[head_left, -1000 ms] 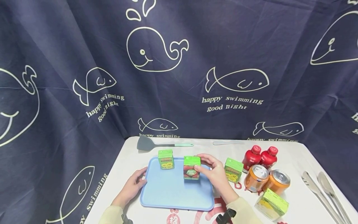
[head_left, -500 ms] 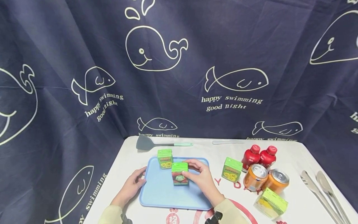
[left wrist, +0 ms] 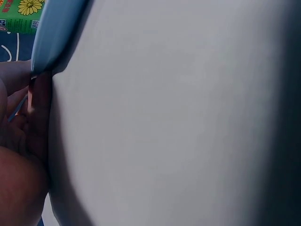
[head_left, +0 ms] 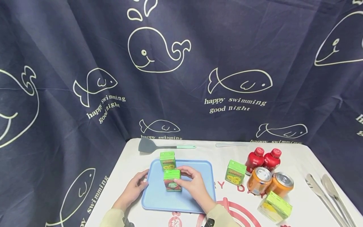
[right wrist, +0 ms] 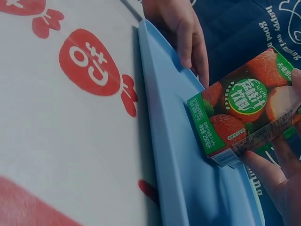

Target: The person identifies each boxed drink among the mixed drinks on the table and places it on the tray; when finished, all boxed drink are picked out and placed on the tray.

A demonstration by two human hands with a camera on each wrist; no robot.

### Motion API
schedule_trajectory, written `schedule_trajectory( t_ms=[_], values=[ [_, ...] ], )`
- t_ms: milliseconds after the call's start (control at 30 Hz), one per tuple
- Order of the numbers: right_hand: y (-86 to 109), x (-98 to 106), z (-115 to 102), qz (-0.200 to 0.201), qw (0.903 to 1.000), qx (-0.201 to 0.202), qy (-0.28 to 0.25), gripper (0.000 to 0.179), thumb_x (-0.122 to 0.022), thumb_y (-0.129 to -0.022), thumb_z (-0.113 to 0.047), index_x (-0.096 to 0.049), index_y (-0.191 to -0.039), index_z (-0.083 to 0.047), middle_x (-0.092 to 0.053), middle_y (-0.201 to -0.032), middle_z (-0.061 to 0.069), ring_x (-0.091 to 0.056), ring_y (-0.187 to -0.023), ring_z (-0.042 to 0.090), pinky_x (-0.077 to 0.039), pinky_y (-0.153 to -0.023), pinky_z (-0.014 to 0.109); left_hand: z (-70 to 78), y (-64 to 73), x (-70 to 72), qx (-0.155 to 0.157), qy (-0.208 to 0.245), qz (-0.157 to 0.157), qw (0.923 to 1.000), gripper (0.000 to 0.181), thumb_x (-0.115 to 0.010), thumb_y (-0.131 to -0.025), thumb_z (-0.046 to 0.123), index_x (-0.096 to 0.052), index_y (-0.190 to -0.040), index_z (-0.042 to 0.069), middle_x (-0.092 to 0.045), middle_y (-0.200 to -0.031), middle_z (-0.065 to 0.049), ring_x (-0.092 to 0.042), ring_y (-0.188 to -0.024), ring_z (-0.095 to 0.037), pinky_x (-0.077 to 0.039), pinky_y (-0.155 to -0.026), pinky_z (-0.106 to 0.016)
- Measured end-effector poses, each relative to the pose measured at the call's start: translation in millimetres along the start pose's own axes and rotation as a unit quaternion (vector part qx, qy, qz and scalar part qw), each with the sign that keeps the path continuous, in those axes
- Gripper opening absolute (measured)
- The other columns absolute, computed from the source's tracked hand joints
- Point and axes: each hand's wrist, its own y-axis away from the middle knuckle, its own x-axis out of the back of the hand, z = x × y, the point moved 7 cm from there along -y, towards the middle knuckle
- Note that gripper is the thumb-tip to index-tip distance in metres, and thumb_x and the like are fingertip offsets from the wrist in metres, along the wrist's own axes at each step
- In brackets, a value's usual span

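Observation:
My right hand (head_left: 194, 185) pinches a litchi juice box (head_left: 172, 181), red and green, thumb on its near side. The right wrist view shows this carton (right wrist: 249, 101) over the blue tray (right wrist: 162, 127); whether its base touches is unclear. Another green juice box (head_left: 167, 159) with yellow flowers stands on the far left part of the tray (head_left: 158, 201), partly behind the held one. At the tray's left edge, my left hand (head_left: 132, 190) grips the rim, and the left wrist view has the rim (left wrist: 59, 35) between thumb and fingers.
Right of the tray stand a green juice box (head_left: 235, 172), two red bottles (head_left: 255, 160), two orange cans (head_left: 259, 180) and a yellow-green carton (head_left: 275, 207). Metal utensils (head_left: 330, 198) lie at the right edge. A spatula (head_left: 161, 147) and a pale slim utensil (head_left: 231, 145) lie along the back.
My right hand has carried the litchi juice box leftward and slightly nearer over the tray, in front of the flowered box. The left hand stays at the tray's left rim.

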Motion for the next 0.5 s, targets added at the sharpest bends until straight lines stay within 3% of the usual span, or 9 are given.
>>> schedule_trajectory(
  t_ms=[300, 500],
  values=[
    [-1.5, -11, 8, -0.005, 0.9998, -0.017, -0.004, 0.043, -0.091, -0.079, -0.009, -0.075, -0.119, -0.006, -0.077, -0.113, -0.002, -0.071, -0.107, 0.018, -0.049, -0.100, 0.040, -0.4, 0.9, -0.9, 0.006, 0.012, -0.008, 0.9999, 0.056, -0.067, -0.101, 0.013, -0.052, -0.154, 0.013, -0.060, -0.135, -0.002, -0.053, -0.122, -0.024, -0.030, -0.119, -0.057],
    [-1.2, -13, 8, -0.005, 0.9998, -0.016, -0.009, 0.042, -0.091, -0.080, -0.010, -0.075, -0.119, -0.008, -0.076, -0.116, 0.000, -0.070, -0.109, 0.018, -0.049, -0.101, 0.040, 1.4, 1.2, 0.0, 0.004, 0.012, -0.011, 0.9999, 0.056, -0.067, -0.101, 0.012, -0.051, -0.154, 0.013, -0.060, -0.131, -0.002, -0.053, -0.112, -0.020, -0.035, -0.116, -0.057]
  ],
)
